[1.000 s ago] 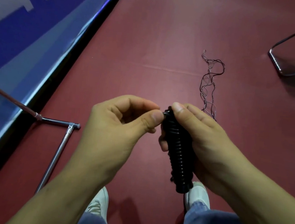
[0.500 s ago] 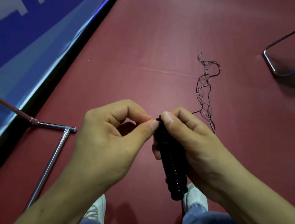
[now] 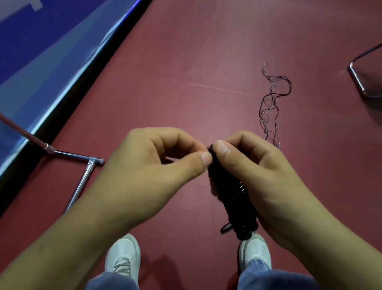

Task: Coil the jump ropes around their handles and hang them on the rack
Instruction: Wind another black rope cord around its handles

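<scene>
Securing the coil's top end

The right hand (image 3: 258,173) is gripping the black rope-wound jump-rope handle bundle (image 3: 232,194). The left hand (image 3: 151,171) is pinching its top end, closer in than a second ago, and the wrap is probably being finished before hanging.

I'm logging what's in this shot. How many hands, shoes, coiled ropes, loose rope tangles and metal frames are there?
Hands: 2 (left hand, right hand)
Shoes: 2 (left shoe, right shoe)
Coiled rope: 1
Loose rope tangle: 1
Metal frames: 2 (left frame, right frame)
Total: 8
</scene>
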Tool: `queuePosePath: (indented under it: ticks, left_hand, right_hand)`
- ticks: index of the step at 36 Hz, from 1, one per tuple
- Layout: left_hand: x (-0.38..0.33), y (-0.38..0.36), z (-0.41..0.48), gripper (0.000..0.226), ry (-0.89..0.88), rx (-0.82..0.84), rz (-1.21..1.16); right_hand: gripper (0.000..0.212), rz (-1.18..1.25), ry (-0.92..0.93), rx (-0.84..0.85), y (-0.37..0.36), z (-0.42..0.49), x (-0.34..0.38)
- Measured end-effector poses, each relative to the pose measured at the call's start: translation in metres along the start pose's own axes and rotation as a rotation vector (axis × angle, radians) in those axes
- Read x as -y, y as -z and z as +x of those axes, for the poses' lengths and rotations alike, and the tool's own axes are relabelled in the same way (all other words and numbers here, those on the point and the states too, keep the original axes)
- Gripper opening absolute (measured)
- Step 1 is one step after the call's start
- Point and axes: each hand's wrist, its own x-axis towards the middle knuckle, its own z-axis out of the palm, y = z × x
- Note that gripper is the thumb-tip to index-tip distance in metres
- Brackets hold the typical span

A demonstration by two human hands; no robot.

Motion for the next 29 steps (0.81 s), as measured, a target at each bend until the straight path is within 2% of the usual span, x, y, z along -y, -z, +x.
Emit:
queuePosePath:
  ticks: [7, 12, 19, 22, 29]
  left_hand:
    - [-0.003, 0.000, 0.002, 0.009, -0.003, 0.044, 0.160]
    - [-0.008, -0.005, -0.002, 0.016, -0.096, -0.070, 0.271]
    - [0.000, -0.007, -0.002, 0.015, -0.132, -0.176, 0.352]
    - [-0.004, -0.011, -0.005, 0.019, -0.059, -0.209, 0.298]
    - [-0.001, -0.021, -0.005, 0.021, 0.105, -0.263, 0.000]
  right_hand:
    - [0.028, -0.070, 0.016, -0.021, -0.002, -0.004, -0.007]
    - [0.035, 0.020, 0.019, -0.023, -0.008, -0.005, -0.005]
    - [0.031, -0.009, 0.032, -0.055, -0.010, -0.002, -0.008]
    - [0.030, -0.024, 0.055, -0.066, -0.011, -0.003, -0.008]
    - [0.022, -0.079, 0.103, -0.115, -0.017, -0.001, -0.011]
